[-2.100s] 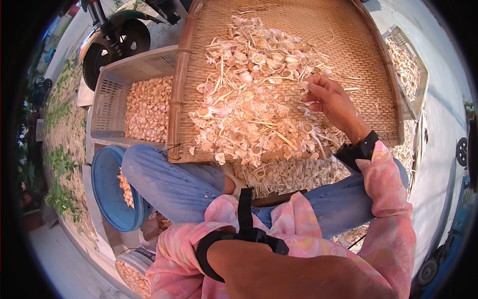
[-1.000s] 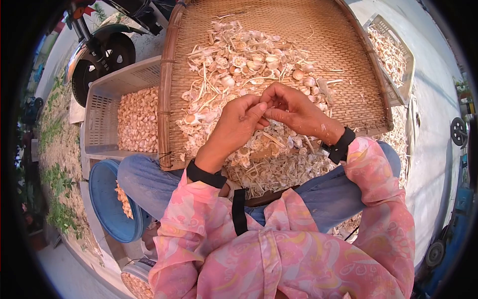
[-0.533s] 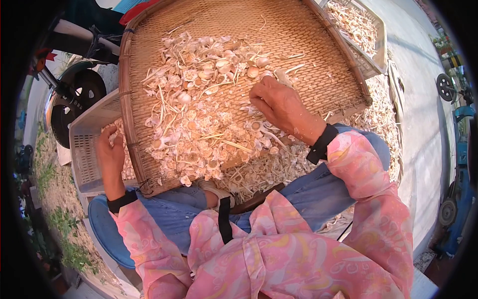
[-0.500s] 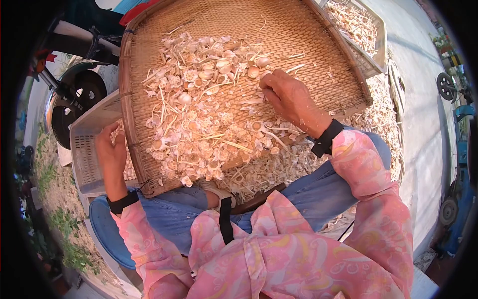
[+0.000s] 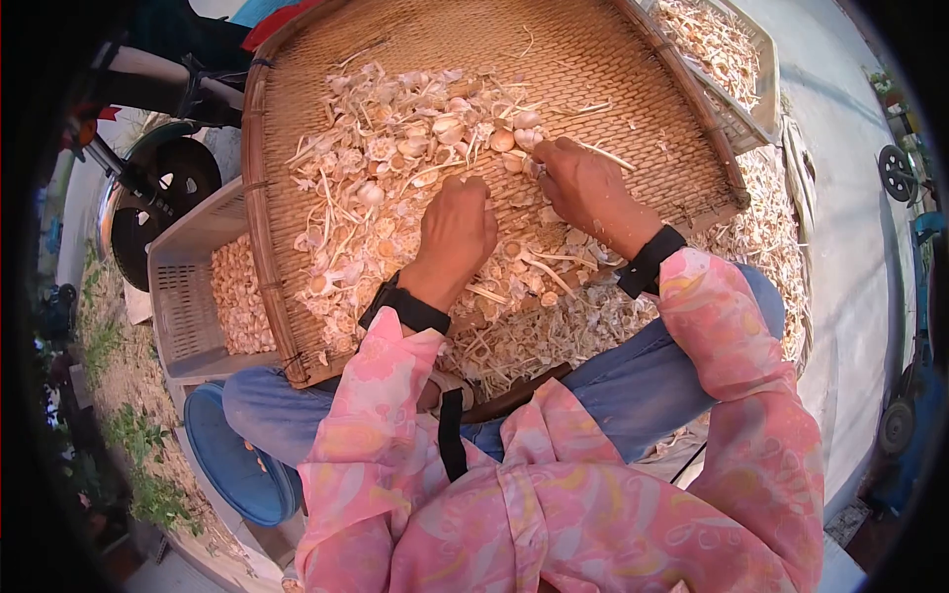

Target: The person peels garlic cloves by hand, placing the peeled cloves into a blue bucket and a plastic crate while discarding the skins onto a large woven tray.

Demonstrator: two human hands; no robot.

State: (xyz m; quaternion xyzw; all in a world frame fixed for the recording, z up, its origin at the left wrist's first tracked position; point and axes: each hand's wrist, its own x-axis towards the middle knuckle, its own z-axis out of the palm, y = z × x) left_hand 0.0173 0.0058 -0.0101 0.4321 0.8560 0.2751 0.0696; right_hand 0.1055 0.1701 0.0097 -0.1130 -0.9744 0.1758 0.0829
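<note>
A woven bamboo tray (image 5: 593, 59) rests across my lap, with a pile of garlic (image 5: 371, 193) on it: whole bulbs, loose cloves, dry stalks and papery skins. My right hand (image 5: 588, 193) is closed in a pinch at the pile's right side, with a purplish bit of garlic showing at its fingertips. Just beyond those fingers lie a few rounded garlic bulbs (image 5: 502, 140). My left hand (image 5: 455, 235) is over the middle of the pile, its fingers curled closed. The back of that hand hides whatever its fingertips hold or touch.
A plastic crate (image 5: 188, 306) at the left holds peeled-looking cloves, and another crate (image 5: 766, 74) at the upper right holds more garlic. Skins and stalks (image 5: 554, 336) heap below the tray. A blue bucket (image 5: 237, 455) stands by my left knee.
My left hand has come from the left crate onto the tray and closed. My right hand has shifted slightly right, still pinching. More rounded garlic shows near its fingertips.
</note>
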